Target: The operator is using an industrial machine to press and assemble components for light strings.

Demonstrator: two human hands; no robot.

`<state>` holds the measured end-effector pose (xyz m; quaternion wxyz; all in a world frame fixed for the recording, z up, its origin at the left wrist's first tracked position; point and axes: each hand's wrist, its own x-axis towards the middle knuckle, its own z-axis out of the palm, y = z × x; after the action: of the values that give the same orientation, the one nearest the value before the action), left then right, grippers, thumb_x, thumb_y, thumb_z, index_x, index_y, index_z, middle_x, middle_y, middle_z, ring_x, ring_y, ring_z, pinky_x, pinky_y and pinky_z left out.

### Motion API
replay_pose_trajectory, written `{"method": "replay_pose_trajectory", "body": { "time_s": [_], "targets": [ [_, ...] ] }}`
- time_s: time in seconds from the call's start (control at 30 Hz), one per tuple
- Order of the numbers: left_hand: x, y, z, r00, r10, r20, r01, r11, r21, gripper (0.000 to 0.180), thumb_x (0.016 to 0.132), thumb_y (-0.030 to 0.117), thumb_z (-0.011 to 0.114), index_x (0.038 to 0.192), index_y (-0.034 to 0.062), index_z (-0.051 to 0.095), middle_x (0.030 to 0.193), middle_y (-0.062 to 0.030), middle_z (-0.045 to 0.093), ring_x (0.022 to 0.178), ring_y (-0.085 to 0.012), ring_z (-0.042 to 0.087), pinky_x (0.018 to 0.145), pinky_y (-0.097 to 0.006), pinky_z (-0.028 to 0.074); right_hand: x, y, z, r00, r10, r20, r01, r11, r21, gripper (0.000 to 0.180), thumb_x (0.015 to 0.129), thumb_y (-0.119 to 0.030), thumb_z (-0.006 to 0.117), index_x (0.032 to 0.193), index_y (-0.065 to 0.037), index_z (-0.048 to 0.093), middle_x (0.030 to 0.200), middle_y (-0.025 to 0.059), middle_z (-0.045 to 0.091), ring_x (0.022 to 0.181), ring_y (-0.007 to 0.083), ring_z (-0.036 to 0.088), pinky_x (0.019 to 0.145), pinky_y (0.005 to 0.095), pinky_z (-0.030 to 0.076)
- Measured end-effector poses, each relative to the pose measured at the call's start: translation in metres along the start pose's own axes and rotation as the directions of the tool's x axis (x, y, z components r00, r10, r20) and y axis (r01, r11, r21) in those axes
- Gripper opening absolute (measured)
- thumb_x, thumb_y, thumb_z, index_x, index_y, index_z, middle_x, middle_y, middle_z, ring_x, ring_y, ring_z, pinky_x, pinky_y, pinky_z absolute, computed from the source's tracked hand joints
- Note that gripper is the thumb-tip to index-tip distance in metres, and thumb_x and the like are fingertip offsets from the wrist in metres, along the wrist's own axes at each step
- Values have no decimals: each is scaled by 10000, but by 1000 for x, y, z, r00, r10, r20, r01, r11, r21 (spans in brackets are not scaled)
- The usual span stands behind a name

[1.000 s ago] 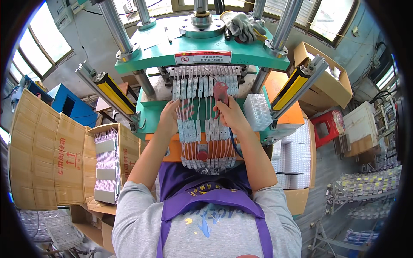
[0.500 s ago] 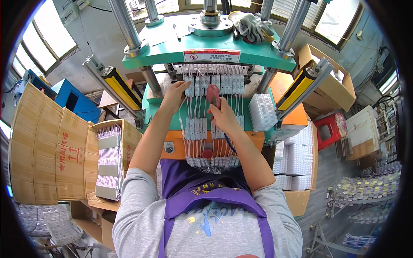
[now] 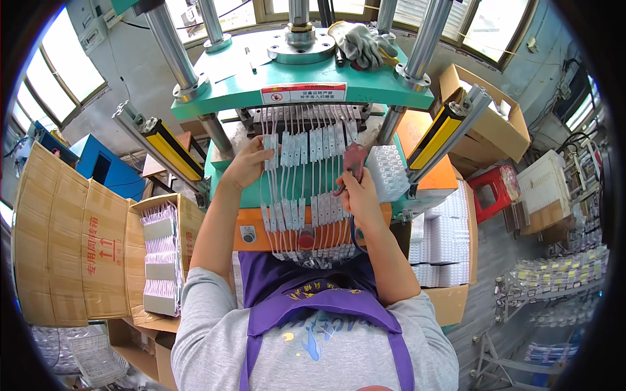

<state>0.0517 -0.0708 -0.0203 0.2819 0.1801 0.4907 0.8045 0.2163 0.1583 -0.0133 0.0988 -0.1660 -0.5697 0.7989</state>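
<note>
My left hand [image 3: 246,163] is closed at the left edge of the upper row of white LED modules [image 3: 295,150], thumb and fingers pinching the end module. The modules are small blocks strung on white wires, hanging side by side from the press toward me. A lower row of modules [image 3: 324,208] lies over the machine's front edge. My right hand [image 3: 362,195] is wrapped round a red air blow gun [image 3: 354,159], just right of the strings. Its dark lever shows beside my fingers, and its nozzle tip is not distinct.
The press's green upper plate [image 3: 228,81] spans above the strings, with grey gloves [image 3: 362,45] on it. Yellow-and-black guards [image 3: 173,148] flank both sides. A stack of clear plastic trays [image 3: 389,171] stands at right. Cardboard boxes [image 3: 55,241] hold modules and trays on either side.
My right hand has moved right with the air blow gun, from over the middle of the strings to their right side. The left hand still pinches the left edge; the view has shifted slightly.
</note>
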Motion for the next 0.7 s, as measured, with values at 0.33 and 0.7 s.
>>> {"method": "replay_pose_trajectory", "body": {
  "time_s": [0.33,0.7],
  "targets": [
    [41,0,18,965,-157,-208,153,988,-38,219,942,153,579,1106,9,571,1017,-83,653,888,-183,655,768,-329,541,9,-9,-13,1000,-18,-23,19,999,41,185,916,-144,547,1046,-62,443,827,82,562,359,62,346,314,244,217],
    [31,0,3,917,-135,-375,78,983,-164,200,935,137,561,1089,8,564,971,-153,660,854,-266,656,717,-390,561,0,2,-13,998,-32,-60,34,999,39,168,929,-139,544,1023,-36,449,843,88,570,355,71,358,303,246,227]
  ]
}}
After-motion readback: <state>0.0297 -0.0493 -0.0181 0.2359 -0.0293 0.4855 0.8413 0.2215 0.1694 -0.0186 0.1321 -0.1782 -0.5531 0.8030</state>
